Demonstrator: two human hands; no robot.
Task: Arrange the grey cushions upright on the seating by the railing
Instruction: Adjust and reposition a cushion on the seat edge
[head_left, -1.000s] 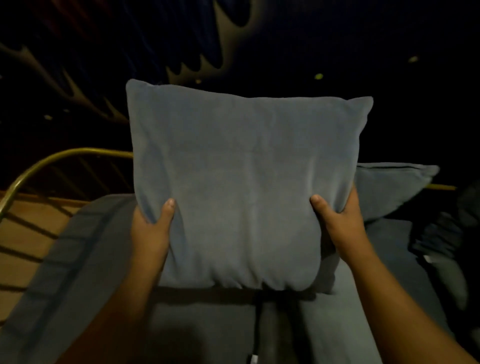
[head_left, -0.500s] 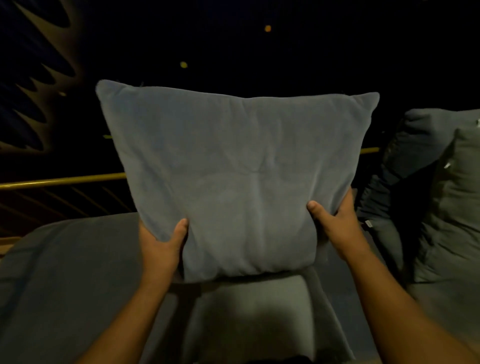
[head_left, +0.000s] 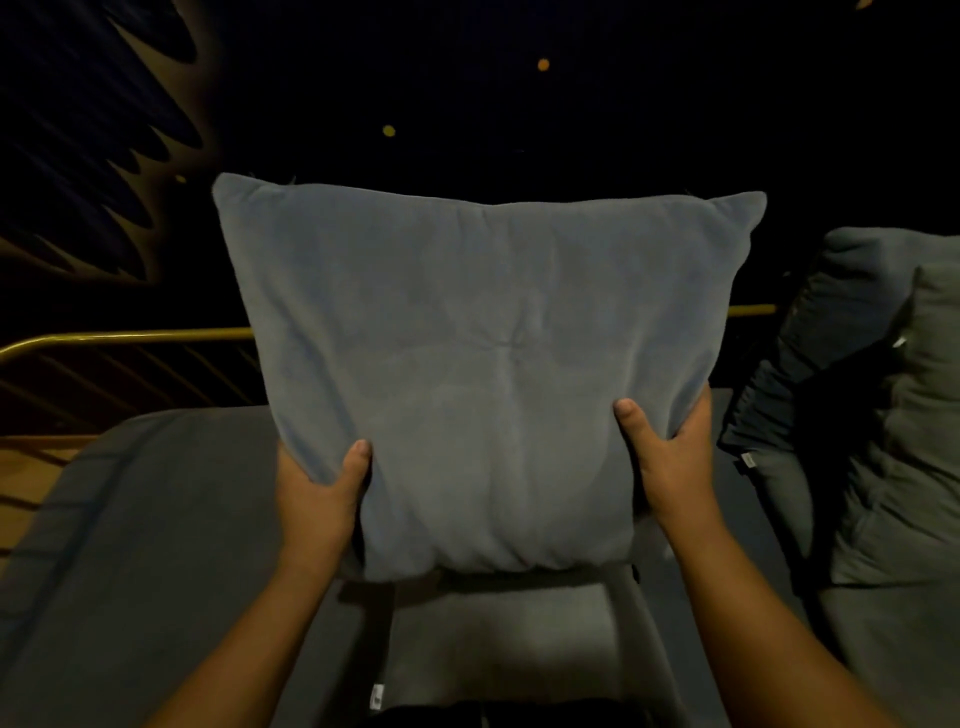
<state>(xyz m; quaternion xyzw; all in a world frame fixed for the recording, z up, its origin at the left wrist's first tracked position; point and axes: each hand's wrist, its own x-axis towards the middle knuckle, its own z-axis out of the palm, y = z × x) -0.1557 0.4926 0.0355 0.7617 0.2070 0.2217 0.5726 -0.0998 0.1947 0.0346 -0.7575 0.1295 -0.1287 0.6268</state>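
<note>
A square grey cushion (head_left: 483, 364) is held upright in front of me, above the grey seating (head_left: 156, 545). My left hand (head_left: 319, 488) grips its lower left edge, thumb on the front face. My right hand (head_left: 670, 457) grips its lower right edge the same way. Under the held cushion another grey cushion (head_left: 509, 634) lies flat on the seat, with a small white tag at its near left corner. The brass railing (head_left: 124, 336) runs behind the seating, partly hidden by the held cushion.
Several grey cushions (head_left: 893, 415) lean in a pile at the right end of the seating. A wooden floor (head_left: 26, 467) shows at the far left past the seat's edge. Beyond the railing everything is dark.
My view has swung to the right, bringing the pile of cushions at the right into sight. The cushion stays upright in both hands, now slightly lower over the flat cushion.
</note>
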